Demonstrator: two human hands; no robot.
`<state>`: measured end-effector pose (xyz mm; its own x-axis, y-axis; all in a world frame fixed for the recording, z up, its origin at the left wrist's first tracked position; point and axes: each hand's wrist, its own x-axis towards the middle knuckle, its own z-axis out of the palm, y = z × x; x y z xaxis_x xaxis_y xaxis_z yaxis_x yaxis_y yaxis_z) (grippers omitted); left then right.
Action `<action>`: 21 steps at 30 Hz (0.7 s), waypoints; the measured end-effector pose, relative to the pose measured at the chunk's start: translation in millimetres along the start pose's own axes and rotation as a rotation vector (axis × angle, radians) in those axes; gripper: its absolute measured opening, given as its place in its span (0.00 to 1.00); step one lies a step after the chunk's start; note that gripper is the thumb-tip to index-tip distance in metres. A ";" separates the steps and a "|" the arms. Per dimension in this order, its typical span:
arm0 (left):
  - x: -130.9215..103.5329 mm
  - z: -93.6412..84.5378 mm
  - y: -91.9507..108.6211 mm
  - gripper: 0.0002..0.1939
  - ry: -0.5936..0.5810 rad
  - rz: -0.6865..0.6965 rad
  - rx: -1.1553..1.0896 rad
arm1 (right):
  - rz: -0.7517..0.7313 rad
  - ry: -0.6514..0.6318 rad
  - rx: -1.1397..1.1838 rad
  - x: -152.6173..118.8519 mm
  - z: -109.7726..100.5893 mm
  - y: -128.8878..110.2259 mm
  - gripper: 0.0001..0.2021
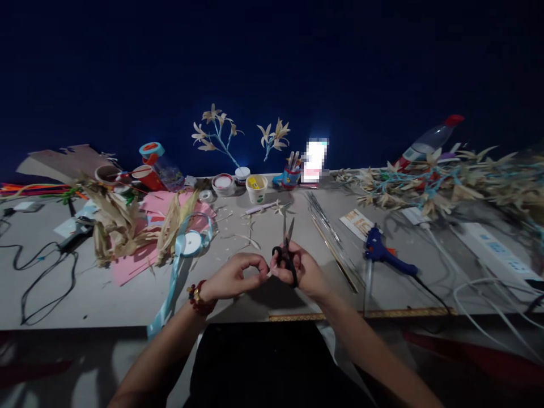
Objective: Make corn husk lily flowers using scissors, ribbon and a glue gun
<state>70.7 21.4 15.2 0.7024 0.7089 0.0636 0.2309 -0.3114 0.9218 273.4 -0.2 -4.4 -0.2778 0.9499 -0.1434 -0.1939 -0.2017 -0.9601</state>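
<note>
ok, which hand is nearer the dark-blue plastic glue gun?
Right. The right hand, holding black-handled metal scissors, is left of the glue gun, not touching it; the left hand is farther off on that same side.

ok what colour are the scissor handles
Black: the scissor handles show in the head view, in the right hand.
</note>
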 end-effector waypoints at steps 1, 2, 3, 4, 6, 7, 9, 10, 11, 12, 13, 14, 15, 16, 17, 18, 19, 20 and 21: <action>0.0 -2.5 1.9 0.05 -0.007 0.006 0.001 | 0.002 -0.006 -0.003 -0.4 0.3 0.0 0.19; -0.3 -4.1 2.9 0.05 -0.004 0.009 -0.009 | 0.001 -0.004 -0.005 -1.5 0.3 0.4 0.19; -0.8 -4.4 3.0 0.06 0.014 0.004 -0.038 | 0.000 0.002 -0.007 -3.0 0.4 1.0 0.20; -1.7 -3.1 2.4 0.07 0.055 -0.006 -0.093 | -0.006 0.012 -0.007 -5.0 0.6 1.6 0.19; -3.8 5.1 -0.8 0.09 0.197 -0.023 -0.265 | -0.033 0.043 0.001 -9.3 2.3 2.3 0.19; -4.9 12.0 -2.9 0.09 0.283 -0.030 -0.365 | -0.049 0.068 0.012 -11.3 3.9 2.6 0.18; -6.8 29.3 -6.4 0.10 0.423 -0.024 -0.528 | -0.077 0.142 0.044 -14.3 8.6 3.3 0.18; -7.4 38.5 -7.4 0.10 0.463 -0.023 -0.587 | -0.090 0.185 0.064 -15.3 11.4 4.1 0.19; -7.6 47.2 -7.8 0.09 0.507 -0.024 -0.642 | -0.101 0.221 0.086 -15.9 14.3 5.1 0.19; -7.4 54.8 -7.5 0.08 0.554 -0.031 -0.678 | -0.110 0.251 0.106 -16.2 17.0 6.5 0.20; -6.9 61.0 -6.7 0.07 0.602 -0.036 -0.691 | -0.120 0.278 0.121 -16.4 19.5 8.2 0.20; -6.2 65.5 -5.6 0.06 0.637 -0.037 -0.689 | -0.125 0.299 0.129 -16.4 21.4 10.0 0.20; -5.4 68.3 -4.4 0.06 0.663 -0.038 -0.680 | -0.126 0.316 0.132 -16.6 22.8 11.7 0.20; -4.7 69.7 -3.3 0.06 0.677 -0.038 -0.671 | -0.127 0.329 0.128 -16.7 23.5 13.4 0.20; -4.1 70.0 -2.4 0.06 0.679 -0.037 -0.670 | -0.127 0.335 0.118 -17.1 23.6 14.7 0.20; -3.7 69.8 -1.8 0.06 0.675 -0.040 -0.677 | -0.128 0.335 0.108 -17.5 23.2 15.7 0.20; -3.5 69.2 -1.3 0.06 0.670 -0.046 -0.691 | -0.130 0.328 0.100 -18.1 22.5 16.3 0.19; -3.4 68.7 -1.0 0.06 0.665 -0.052 -0.706 | -0.131 0.319 0.098 -18.9 21.5 16.5 0.19; -3.4 68.4 -0.7 0.06 0.662 -0.059 -0.722 | -0.132 0.317 0.100 -19.7 20.6 16.4 0.19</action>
<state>114.2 -24.1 -11.8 0.1330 0.9911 0.0084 -0.3681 0.0416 0.9289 256.4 -27.1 -12.3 0.0584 0.9931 -0.1019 -0.3041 -0.0795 -0.9493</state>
